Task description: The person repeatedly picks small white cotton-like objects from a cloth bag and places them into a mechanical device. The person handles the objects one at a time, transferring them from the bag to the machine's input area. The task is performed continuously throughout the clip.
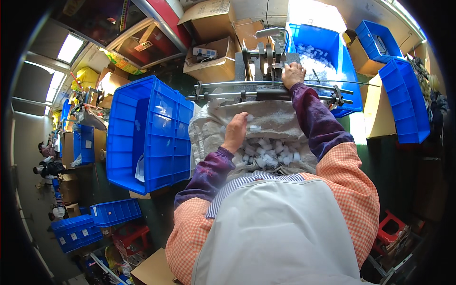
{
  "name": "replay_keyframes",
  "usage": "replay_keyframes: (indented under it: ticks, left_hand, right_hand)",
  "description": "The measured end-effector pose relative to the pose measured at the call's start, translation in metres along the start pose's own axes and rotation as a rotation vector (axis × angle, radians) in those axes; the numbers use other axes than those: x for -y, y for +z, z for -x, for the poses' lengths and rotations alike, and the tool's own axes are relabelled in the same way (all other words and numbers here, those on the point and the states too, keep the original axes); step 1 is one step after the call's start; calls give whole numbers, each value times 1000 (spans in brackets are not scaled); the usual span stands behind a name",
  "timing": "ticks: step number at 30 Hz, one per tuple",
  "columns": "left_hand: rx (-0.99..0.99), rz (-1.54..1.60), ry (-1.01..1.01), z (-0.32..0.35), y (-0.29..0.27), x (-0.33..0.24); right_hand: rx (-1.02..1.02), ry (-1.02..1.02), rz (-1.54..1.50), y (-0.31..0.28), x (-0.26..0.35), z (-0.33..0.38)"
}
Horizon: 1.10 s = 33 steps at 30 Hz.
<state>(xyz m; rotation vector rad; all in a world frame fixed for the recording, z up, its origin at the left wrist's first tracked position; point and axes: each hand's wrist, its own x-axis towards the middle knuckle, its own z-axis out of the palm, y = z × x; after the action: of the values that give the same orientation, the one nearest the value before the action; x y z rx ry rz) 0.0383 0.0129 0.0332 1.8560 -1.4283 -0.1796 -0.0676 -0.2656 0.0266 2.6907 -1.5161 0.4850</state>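
My left hand (235, 133) is over a grey-white cloth (280, 115), its fingers closed around a small white plastic piece (250, 118) that shows at the fingertips. Just beside it a ribbed white plastic piece (255, 128) lies on the cloth. Nearer to me, a pile of similar white pieces (270, 154) rests in the sagging cloth. My right hand (293, 75) reaches further out to a metal bench machine (268, 59) with curled fingers. What lies under those fingers is hidden. Metal rods (228, 88) run across the machine's near side, along the cloth's far edge.
A large blue crate (164, 137) stands on its side to the left. Behind the machine at right, a blue bin (344, 52) holds many white pieces. Cardboard boxes (209, 61) sit at the back, another blue crate (403, 102) at far right, and red stools (130, 237) below.
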Motion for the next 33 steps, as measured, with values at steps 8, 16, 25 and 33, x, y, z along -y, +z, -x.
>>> replay_keyframes:
  ticks: [8, 16, 25, 33]
  left_hand:
    - [14, 146, 10, -10, -3, -23]
    - [-22, 184, 178, -33, 1, -59]
    - [59, 210, -19, -48, 12, -72]
    - [398, -358, 13, 22, 40, 17]
  right_hand:
    - [274, 21, 105, -16, -43, -26]
    - [5, 192, 110, -76, -76, -8]
    - [484, -442, -881, -74, -22, 62]
    - [-63, -155, -138, -3, -28, -9]
